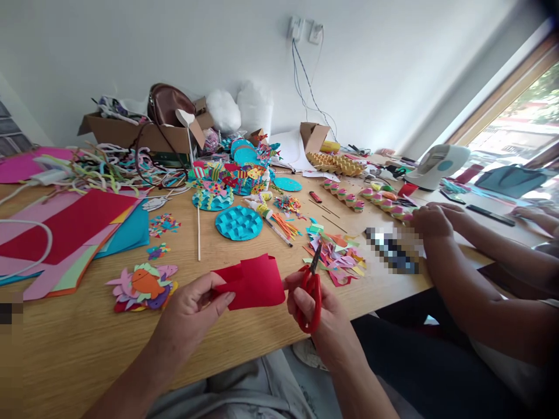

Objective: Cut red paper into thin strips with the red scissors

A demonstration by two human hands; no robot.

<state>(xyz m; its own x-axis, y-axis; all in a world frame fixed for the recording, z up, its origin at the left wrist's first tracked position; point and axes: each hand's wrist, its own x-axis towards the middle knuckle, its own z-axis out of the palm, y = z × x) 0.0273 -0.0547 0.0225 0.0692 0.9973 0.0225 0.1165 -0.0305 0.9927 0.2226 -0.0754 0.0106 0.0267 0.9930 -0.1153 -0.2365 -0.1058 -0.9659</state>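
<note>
Between thumb and fingers, my left hand (194, 305) pinches a folded piece of red paper (257, 285) above the table's front edge. My right hand (321, 311) grips red-handled scissors (313, 291), their dark blades pointing up and away from the paper. A fingertip of that hand is close to the paper's right edge; whether it touches I cannot tell. Left of the paper lies a pile of cut paper fish (146, 285), an orange one on top. Coloured paper scraps (338, 256) are heaped just beyond the scissors.
Coloured paper sheets (87, 233) cover the table's left side. A blue honeycomb disc (239, 223), glue bottle (262, 208) and pencil (280, 231) lie ahead. Another person's arms (458, 279) reach in from the right. A cardboard box (122, 137) stands by the wall.
</note>
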